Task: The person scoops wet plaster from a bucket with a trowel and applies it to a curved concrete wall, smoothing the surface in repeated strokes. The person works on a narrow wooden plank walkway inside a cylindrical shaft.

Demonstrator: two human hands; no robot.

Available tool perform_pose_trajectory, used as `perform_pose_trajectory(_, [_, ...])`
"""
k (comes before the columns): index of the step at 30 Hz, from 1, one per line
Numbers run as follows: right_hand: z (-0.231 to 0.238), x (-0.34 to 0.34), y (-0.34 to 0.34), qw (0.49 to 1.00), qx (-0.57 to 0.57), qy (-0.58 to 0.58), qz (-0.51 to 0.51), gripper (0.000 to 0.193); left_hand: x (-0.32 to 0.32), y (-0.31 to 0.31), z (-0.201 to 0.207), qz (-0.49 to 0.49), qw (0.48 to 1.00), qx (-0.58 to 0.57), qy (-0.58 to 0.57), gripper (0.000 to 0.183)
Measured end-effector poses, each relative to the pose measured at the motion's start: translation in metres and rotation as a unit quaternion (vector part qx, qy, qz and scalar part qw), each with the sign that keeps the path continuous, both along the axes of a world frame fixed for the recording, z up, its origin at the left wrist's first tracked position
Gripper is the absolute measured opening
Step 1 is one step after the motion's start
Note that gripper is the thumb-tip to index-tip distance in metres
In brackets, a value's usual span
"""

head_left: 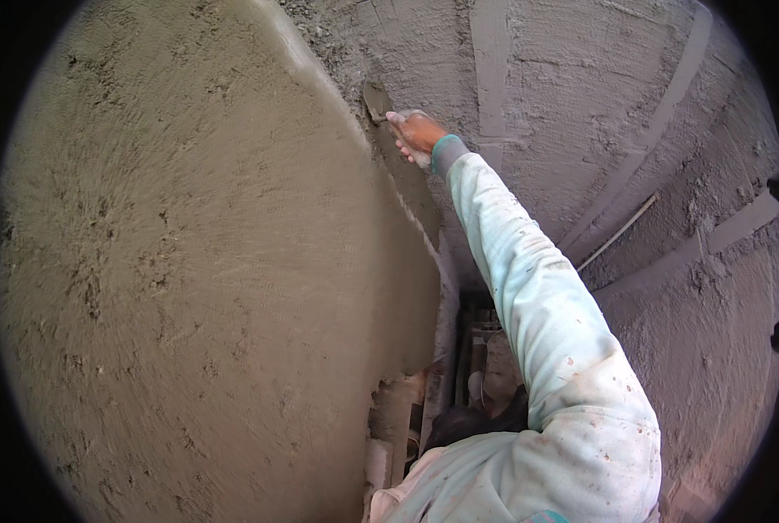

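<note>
My right arm, in a pale, mortar-spotted sleeve, stretches up and forward along a plastered corner. Its hand (417,135) is closed round the handle of a small trowel (376,101), which the fingers mostly hide. The trowel's blade lies against or very close to the rough strip beside the plaster's edge; I cannot tell if it touches. Damp, brownish plaster (232,261) covers the broad surface on the left, ending in a paler, uneven edge near the trowel. My left hand is outside the picture.
A rough grey wall (572,78) with smoother bands rises on the right. A thin pale stick (618,232) leans along it beyond my arm. Below my arm, a narrow gap holds dim boards and a dark, unclear shape (476,424).
</note>
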State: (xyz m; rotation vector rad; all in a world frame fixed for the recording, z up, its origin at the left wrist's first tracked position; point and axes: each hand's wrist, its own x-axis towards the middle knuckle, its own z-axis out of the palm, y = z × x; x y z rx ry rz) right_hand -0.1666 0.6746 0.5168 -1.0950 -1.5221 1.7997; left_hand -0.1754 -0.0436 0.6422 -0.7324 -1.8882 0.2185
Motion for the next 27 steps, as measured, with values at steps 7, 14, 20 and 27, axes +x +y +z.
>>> perform_pose_trajectory(7, [0.007, 0.058, -0.129, 0.991, 0.131, 0.031, 0.020, 0.045, 0.001, 0.018, 0.004, -0.045, 0.999, 0.017, 0.019, 0.077])
perform_pose_trajectory(14, [-0.082, 0.156, -0.293, 0.995, 0.071, 0.011, 0.072, 0.042, -0.004, 0.028, 0.002, -0.069, 0.996, 0.031, 0.040, 0.075])
perform_pose_trajectory(20, [-0.191, 0.266, -0.404, 0.970, 0.134, -0.202, 0.029, 0.047, -0.008, 0.052, -0.005, -0.210, 0.974, 0.081, 0.020, 0.072])
perform_pose_trajectory(27, [-0.244, 0.356, -0.481, 0.969, 0.028, -0.243, -0.031, 0.039, 0.071, 0.103, -0.250, -0.288, 0.652, -0.005, -0.702, 0.055])
